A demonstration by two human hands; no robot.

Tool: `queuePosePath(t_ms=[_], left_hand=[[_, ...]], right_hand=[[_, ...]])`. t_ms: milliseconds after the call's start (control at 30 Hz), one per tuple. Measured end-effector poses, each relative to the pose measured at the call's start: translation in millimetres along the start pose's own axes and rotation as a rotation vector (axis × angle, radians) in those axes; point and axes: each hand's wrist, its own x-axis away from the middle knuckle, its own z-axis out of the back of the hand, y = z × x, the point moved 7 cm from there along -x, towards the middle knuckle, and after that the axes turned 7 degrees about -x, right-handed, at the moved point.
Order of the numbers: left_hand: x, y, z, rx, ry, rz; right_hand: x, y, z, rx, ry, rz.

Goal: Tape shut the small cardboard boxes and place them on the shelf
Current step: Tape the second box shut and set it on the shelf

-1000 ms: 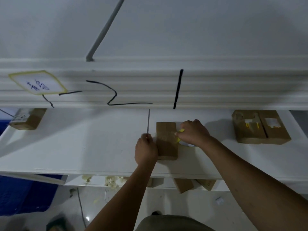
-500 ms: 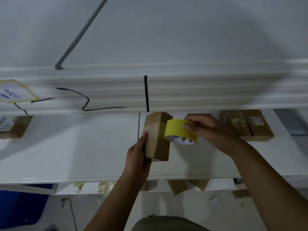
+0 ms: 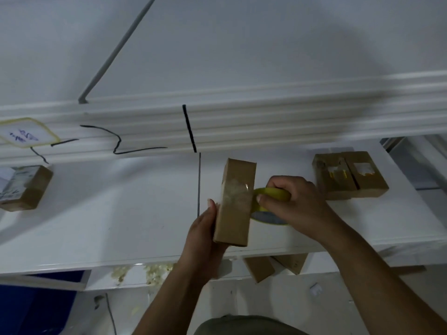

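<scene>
My left hand [image 3: 205, 240] grips a small brown cardboard box [image 3: 235, 201] from its left side and underneath, holding it raised and tilted above the white shelf [image 3: 108, 213]. Clear tape shines on the box's facing side. My right hand [image 3: 294, 201] holds a yellow tape roll [image 3: 271, 204] pressed against the box's right side. Most of the roll is hidden by my fingers and the box.
Two taped boxes [image 3: 348, 175] lie side by side at the shelf's right. Another box [image 3: 24, 187] sits at the far left. More boxes [image 3: 273, 264] show on a lower level under the shelf edge. A thin dark rod [image 3: 198, 182] lies on the shelf beside the held box.
The box has gone from lying flat on the shelf to being lifted and turned on edge. The tape roll has come up from the shelf to the box's right side.
</scene>
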Motion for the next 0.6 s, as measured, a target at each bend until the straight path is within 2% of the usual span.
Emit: queuePosePath(t_ms=[100, 200, 300, 400, 467, 533, 600], left_hand=[[6, 22, 1, -0.35, -0.026, -0.07], [9, 31, 0, -0.416, -0.006, -0.09], [14, 44, -3, -0.487, 0.084, -0.225], [19, 48, 0, -0.433, 0.196, -0.26], [19, 44, 10, -0.336, 0.29, -0.225], [19, 44, 15, -0.3, 0.334, -0.219], [21, 45, 12, -0.286, 0.314, -0.23]], right_hand=[[12, -6, -6, 0.022, -0.005, 0.01], [20, -14, -17, 0.11, 0.028, 0.013], [24, -19, -20, 0.119, 0.027, 0.021], [26, -11, -11, -0.2, -0.069, -0.046], [26, -6, -4, -0.43, -0.195, -0.009], [27, 2, -2, -0.525, -0.302, 0.049], [30, 7, -5, -0.585, -0.34, 0.062]])
